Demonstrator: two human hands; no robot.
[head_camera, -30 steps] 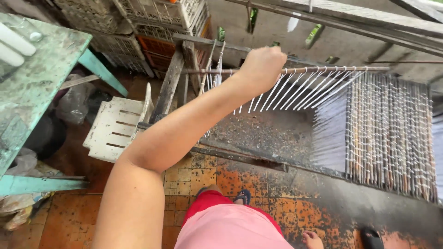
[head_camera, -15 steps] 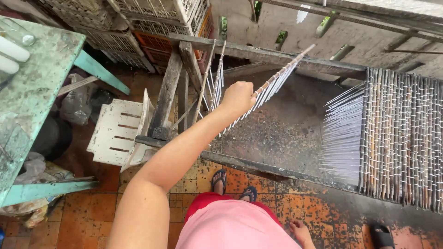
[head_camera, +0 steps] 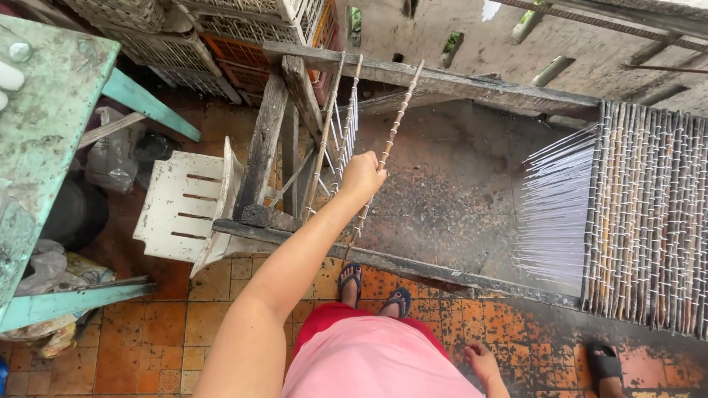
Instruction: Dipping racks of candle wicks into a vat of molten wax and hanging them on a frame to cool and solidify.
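My left hand (head_camera: 361, 177) is stretched forward and closed around a thin wooden rod (head_camera: 398, 118) strung with white threads. The rod stands steeply tilted, its top leaning against the dark wooden beam (head_camera: 457, 81) of a low frame. Two similar threaded rods (head_camera: 341, 110) lean just left of it. My right hand (head_camera: 483, 361) hangs beside my hip with loose fingers and holds nothing. To the right lies a mat of woven sticks (head_camera: 649, 221), with loose white threads (head_camera: 560, 206) fanning out from its left edge.
A white plastic chair (head_camera: 184, 206) lies tipped against the frame's left post. A worn green table (head_camera: 44, 133) fills the left side, with bags under it. Plastic crates (head_camera: 221, 29) are stacked at the back. My sandalled feet (head_camera: 354, 280) touch the front beam (head_camera: 442, 273). A black sandal (head_camera: 608, 365) lies at right.
My left hand has swung the threaded rod from lying level across the frame to a steep tilt at the frame's left, moving leftward and nearer to me.
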